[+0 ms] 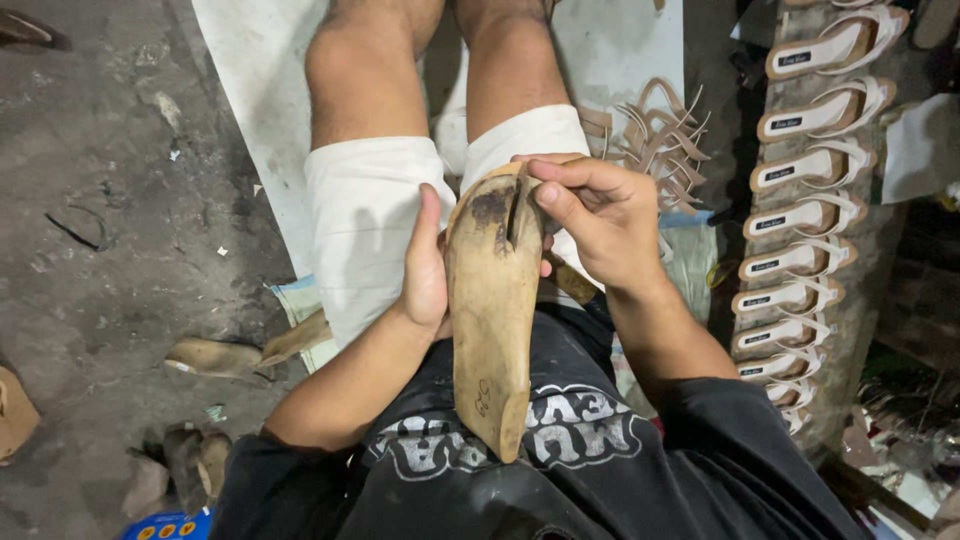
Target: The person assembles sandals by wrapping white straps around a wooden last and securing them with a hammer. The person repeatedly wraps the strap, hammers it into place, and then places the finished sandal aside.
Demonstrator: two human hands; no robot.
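Head view looks down over my lap, where the concrete floor (100, 250) spreads to my left and a long row of finished sandals (800, 220) runs along my right, with a loose heap of tan straps (660, 140) just beyond my knee. Between my thighs stands the wooden shoe last (490, 310), toe end up and away from me, its heel end braced against my shirt. My left hand (425, 275) wraps the last's left side, fingers closed around it, thumb lying up the edge. My right hand (600, 215) reaches over the top, fingertips pinched at the dark slot near the toe; whether they grip something thin there I cannot tell. To do this well, I judge the left should clamp firmly so the last cannot twist while the right works with small, careful pressure.
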